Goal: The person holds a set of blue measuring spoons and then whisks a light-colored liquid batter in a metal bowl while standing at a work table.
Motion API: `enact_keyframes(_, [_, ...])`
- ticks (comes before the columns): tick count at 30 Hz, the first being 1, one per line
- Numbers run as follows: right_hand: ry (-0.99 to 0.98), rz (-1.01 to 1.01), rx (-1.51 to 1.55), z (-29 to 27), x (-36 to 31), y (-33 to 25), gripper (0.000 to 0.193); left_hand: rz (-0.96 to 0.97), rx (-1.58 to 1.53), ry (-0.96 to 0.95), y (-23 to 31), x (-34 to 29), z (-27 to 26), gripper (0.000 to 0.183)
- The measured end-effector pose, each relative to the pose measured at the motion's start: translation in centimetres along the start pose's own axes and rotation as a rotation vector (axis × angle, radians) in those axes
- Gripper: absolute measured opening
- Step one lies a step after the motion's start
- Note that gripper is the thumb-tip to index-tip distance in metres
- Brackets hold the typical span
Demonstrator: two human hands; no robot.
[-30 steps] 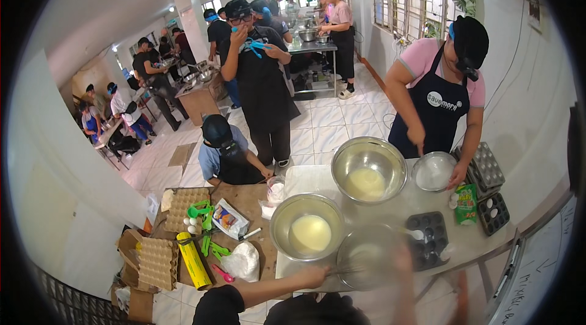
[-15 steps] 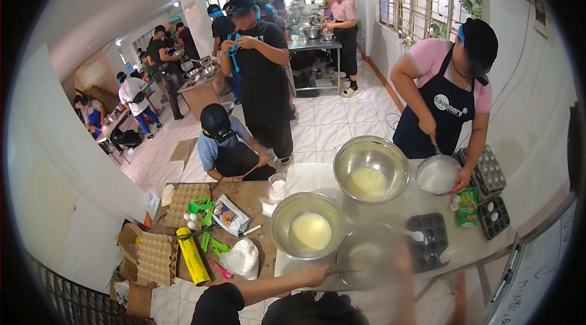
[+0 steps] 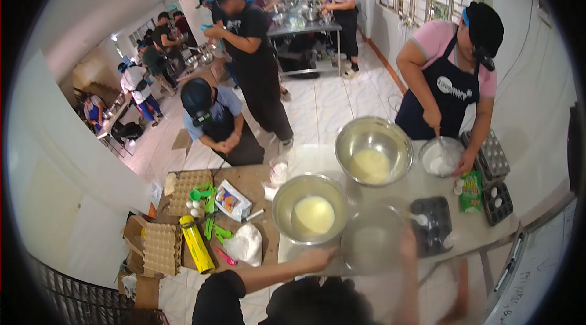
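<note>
My left hand (image 3: 318,260) is closed at the left side of a mixing bowl (image 3: 369,242) near the front table edge. It grips a whisk whose wires are smeared and hardly show inside the bowl. My right hand (image 3: 408,245), blurred by motion, is at the bowl's right rim; its fingers cannot be made out. The bowl's contents look pale and indistinct. Just beyond my left hand stands a large steel bowl (image 3: 281,218) with pale yellow batter (image 3: 314,215). A second steel bowl (image 3: 400,135) with similar batter sits farther back.
A dark muffin tin (image 3: 431,224) lies right of my bowl. Across the table, a co-worker in pink (image 3: 448,74) stirs a bowl of white mixture (image 3: 441,157). On the left are egg trays (image 3: 162,248), a yellow roll box (image 3: 196,245), green measuring cups (image 3: 210,200) and a bag of white powder (image 3: 244,245).
The view has shifted, so the bowls sit higher in it. My left hand has moved slightly up with them. The standing person has turned left; the crouching person's hands have come together.
</note>
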State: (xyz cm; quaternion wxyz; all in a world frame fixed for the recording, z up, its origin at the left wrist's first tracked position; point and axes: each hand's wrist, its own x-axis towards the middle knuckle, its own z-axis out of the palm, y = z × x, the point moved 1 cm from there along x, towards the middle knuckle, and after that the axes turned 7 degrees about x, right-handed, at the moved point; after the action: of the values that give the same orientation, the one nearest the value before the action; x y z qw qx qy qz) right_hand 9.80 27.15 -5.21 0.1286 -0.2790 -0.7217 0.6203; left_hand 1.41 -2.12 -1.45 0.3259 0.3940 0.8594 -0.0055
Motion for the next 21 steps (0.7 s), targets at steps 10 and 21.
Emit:
enact_keyframes(10, [-0.031,-0.007,0.064,0.3,1.4,1.0,0.043,0.232,-0.016,0.101,-1.1,1.9,1.5,0.054])
enact_keyframes(21, [-0.103,-0.084,0.112,0.3,1.3,-1.0,0.037,0.193,-0.265,-0.151,1.8,1.2,-2.9,0.049])
